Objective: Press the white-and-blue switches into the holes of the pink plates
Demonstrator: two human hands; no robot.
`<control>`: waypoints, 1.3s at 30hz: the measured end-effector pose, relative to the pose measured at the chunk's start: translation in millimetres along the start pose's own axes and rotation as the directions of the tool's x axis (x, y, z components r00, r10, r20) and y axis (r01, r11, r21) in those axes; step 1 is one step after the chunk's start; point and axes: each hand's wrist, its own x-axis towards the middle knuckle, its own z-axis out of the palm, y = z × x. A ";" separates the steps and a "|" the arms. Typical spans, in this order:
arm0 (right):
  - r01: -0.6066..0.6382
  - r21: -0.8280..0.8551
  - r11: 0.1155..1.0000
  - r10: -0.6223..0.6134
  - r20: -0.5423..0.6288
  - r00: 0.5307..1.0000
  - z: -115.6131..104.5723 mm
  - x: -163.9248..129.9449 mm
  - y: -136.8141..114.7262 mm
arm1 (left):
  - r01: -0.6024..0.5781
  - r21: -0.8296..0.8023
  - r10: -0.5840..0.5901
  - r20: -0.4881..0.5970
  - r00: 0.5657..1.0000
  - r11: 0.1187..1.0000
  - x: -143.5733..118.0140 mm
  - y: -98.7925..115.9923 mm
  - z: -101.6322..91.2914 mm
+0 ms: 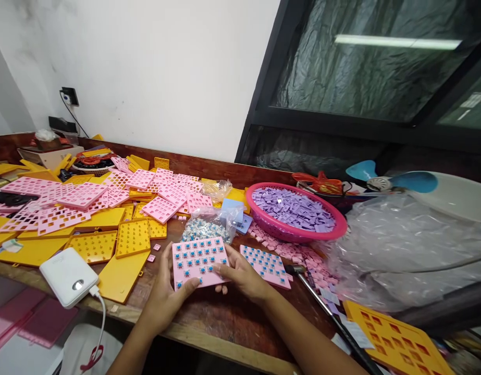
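Observation:
Between both hands I hold a pink plate (191,264) set with rows of small blue-centred pieces that look like key switches. My left hand (167,289) grips its left side, the thumb lying over the lower edge. On the right side, my right hand (242,273) has its thumb on the face near a blue piece, with fingers curled beneath. Just right of it lies a second pink plate (263,266) with similar blue pieces. Behind the held plate rests a clear bag (209,226) full of small blue and white pieces.
Pink grid plates (84,194) and yellow panels (123,276) pile up at left. A white power bank (70,276) with a cable sits at the front edge. At right are a pink basket (256,221) of purple pieces, a hammer (312,289) and clear plastic sheeting (389,250).

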 end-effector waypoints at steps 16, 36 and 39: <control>0.011 -0.128 0.992 -0.025 -0.112 0.993 31.8 -17.9 -15.9 | 0.152 -0.353 -0.118 0.115 0.986 0.923 -5.7 13.4 -2.7; -0.492 -0.870 -0.026 -0.570 -0.391 0.723 -104.2 -115.5 28.3 | -0.223 0.772 0.181 0.142 0.973 0.595 4.6 -36.1 -21.1; -0.367 -0.911 -0.187 -0.439 -0.257 0.861 -99.9 -104.0 37.0 | -0.255 0.727 0.149 0.208 0.967 0.637 5.5 -35.4 -22.4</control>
